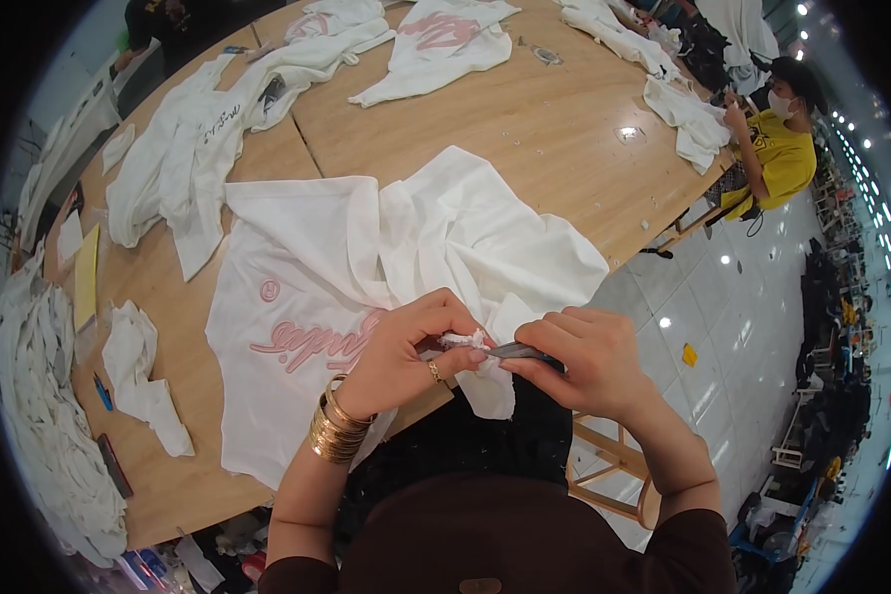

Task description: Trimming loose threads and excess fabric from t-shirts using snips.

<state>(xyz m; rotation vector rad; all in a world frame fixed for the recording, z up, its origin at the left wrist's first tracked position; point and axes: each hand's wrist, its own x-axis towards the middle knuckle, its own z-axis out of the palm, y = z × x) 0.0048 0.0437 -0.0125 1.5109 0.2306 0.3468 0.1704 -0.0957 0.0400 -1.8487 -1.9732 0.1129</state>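
A white garment with raised pink lettering lies across the table's near edge, right in front of me. My left hand, with gold bangles and a ring, is closed on a bunched edge of it, pinched between thumb and fingers. In my closed right hand are small dark grey thread snips. Their blades touch the gathered edge beside my left thumb. My fingers hide most of the snips' handle and part of the edge. A loose flap of the garment hangs below my hands.
More white garments lie on the wooden table, with a large pile along its left side. Near that pile are a blue pen-like tool and a dark flat object. A person in yellow sits at far right; a wooden stool stands beside me.
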